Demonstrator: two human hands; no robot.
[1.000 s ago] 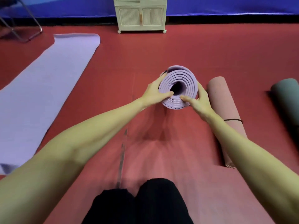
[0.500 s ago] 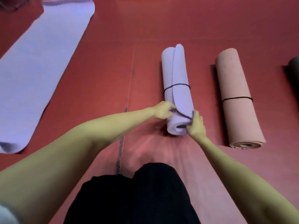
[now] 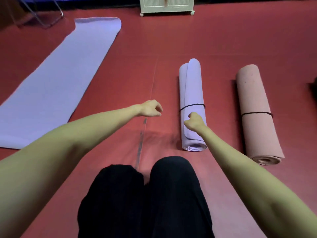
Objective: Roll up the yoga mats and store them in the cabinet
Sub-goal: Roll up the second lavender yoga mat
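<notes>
Red floor [image 3: 214, 40] fills nearly the whole view, with a thin seam running up its middle. Flat on it at the left lies an unrolled lilac mat [image 3: 56, 86], stretching away at a slant toward the far wall. A pale cream cabinet [image 3: 167, 5] on small casters stands at the far edge, doors closed, only its lower part in view, well apart from every mat. Black trousers [image 3: 145, 200] cover the person's knees at the bottom of the view.

A rolled pink mat [image 3: 255, 109] lies at the right, bound near its middle by a dark cord. Just to its left, with a strip of floor between them, lies a rolled lilac mat [image 3: 191, 90], its spiral end facing the knees and its loose outer edge on top; a black cord [image 3: 192, 105] circles it near the middle.

Both hands are apart. The right hand [image 3: 194, 121] is over the near half of the rolled lilac mat, fingers curled inward; whether it grips anything cannot be told. The left hand [image 3: 151, 109] is above bare floor to the left of that roll, fingers loosely curled, holding nothing.

A dark shape [image 3: 313, 86] is cut off at the right edge.
</notes>
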